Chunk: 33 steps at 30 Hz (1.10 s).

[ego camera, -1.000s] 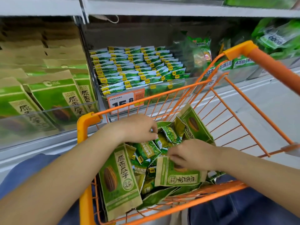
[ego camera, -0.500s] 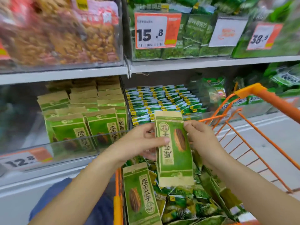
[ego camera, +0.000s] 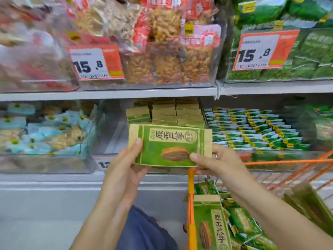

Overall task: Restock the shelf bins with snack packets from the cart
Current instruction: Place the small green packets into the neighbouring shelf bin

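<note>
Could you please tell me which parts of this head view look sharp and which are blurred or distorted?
Head view: the sunflower seed packet held by the left hand and right hand is fairly sharp; the upper-left nut bags are smeared by blur; the shelf edge bows from wide-angle distortion.

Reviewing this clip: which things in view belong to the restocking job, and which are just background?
Part of the job:
- sunflower seed packet, held sideways by left hand and right hand
- matching packets in the shelf bin
- orange cart with more packets

Background:
- nut bags on the upper shelf
- price tags
- small green sachets
- blue-white packs
</note>
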{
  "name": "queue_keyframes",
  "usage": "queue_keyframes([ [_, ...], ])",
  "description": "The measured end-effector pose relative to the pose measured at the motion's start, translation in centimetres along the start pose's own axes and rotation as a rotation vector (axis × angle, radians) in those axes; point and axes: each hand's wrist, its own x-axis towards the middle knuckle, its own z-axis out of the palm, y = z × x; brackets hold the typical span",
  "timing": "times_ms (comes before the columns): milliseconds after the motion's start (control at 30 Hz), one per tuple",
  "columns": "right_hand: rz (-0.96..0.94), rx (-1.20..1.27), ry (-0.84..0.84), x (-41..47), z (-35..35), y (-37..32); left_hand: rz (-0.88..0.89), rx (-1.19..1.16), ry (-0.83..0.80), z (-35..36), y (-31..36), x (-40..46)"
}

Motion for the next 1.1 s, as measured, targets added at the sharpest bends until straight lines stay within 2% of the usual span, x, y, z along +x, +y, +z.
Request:
queue_keyframes([
  [133, -0.058, -0.057, -0.035, 1.0, 3.4, 0.9, 0.161, 0.075, 0.076, -0.7, 0.5, -2.2],
  [167, -0.141, -0.212, -0.004, 1.2, 3.5, 1.3, 0.239, 0.104, 0.121, -1.3, 1.3, -2.1],
  [267, -0.563, -1.054, 0.239, 2.3, 2.6, 2.1, 0.499, 0.26, 0.26, -4.5, 4.9, -0.1],
  [300, -0.647, -1.199, 0.278, 2.9, 2.1, 2.8, 0.561, 0.388, 0.291, -5.6, 5.8, 1.0],
  [367, -0.617, -1.318, 0.322, 4.0, 1.5, 4.2, 0.615, 0.628, 0.285, -7.0, 6.5, 3.4],
  [500, -0.515, -1.404, 0.386, 5.6, 1.1, 7.0, 0.512, 0.902, 0.19, -8.1, 4.2, 9.4],
  [667, -0.521, -1.356, 0.418, 6.0, 1.4, 7.3, 0.178, 1.251, 0.039, -8.0, 1.7, 15.1],
  [767, -0.541, -1.336, 0.425, 5.9, 1.3, 7.7, 0.022, 1.196, 0.071, -7.8, 1.1, 16.4],
  [800, -0.539, -1.331, 0.424, 5.9, 1.2, 7.7, -0.051, 1.158, 0.026, -8.0, 1.1, 16.8],
  [900, -0.53, -1.314, 0.429, 5.8, 1.4, 7.8, -0.253, 1.133, -0.243, -8.2, 1.2, 16.9],
  [967, -0.534, -1.307, 0.433, 5.8, 1.4, 7.8, -0.299, 1.101, -0.333, -7.9, 1.2, 16.7],
  [1100, -0.545, -1.295, 0.449, 5.8, 1.4, 7.9, -0.245, 1.089, -0.304, -7.9, 1.0, 16.5],
])
